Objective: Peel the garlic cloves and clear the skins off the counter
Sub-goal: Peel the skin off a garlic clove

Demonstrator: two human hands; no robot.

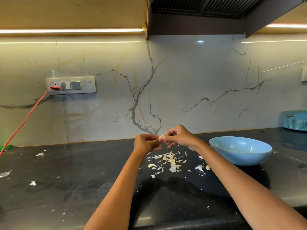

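Across a dark, glossy stone counter (pixel 74 180) backed by a white, grey-veined marble wall (pixel 182 80), papery garlic skins (pixel 171 161) lie strewn — most in a loose heap below the hands, stray flecks out to the left. Above that heap the left hand (pixel 146 143) and right hand (pixel 179 137) meet, fingertips pinched shut together on one pale garlic clove (pixel 160 137) held off the surface; its long axis is too small to judge. Three more cloves lie near the heap. To the right sits a light blue bowl (pixel 240 151), with a teal basket (pixel 295 120) at the far edge. An orange cable (pixel 25 120) plugs into the wall switch panel (pixel 71 85) — no lettering is legible.
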